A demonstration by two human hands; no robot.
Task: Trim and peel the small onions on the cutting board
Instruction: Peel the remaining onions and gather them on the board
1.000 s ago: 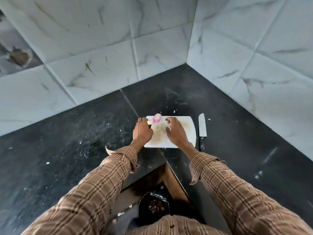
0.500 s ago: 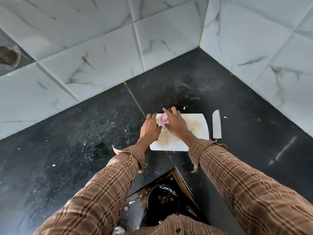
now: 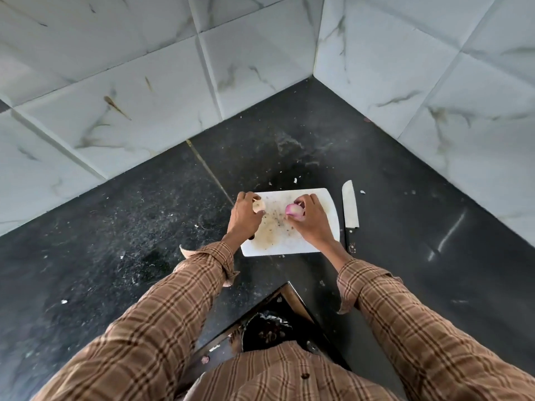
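Observation:
A white cutting board (image 3: pixel 289 244), stained brown in the middle, lies on the black counter. My right hand (image 3: pixel 311 224) holds a small pink onion (image 3: pixel 293 211) just above the board's right half. My left hand (image 3: pixel 244 215) is at the board's left edge and holds a pale, papery piece of onion skin (image 3: pixel 259 205) between its fingers. Small dark specks lie on the board between the two hands.
A knife (image 3: pixel 349 212) lies on the counter just right of the board, blade pointing away. White marble-look walls (image 3: pixel 434 117) meet in a corner behind. Peel scraps (image 3: pixel 295 180) dot the counter. A dark bin (image 3: pixel 267 331) with scraps stands below the counter edge.
My hands have moved apart: the right carried the onion to the board's right half, the left went to the left edge with a piece of skin. The camera view shifted too.

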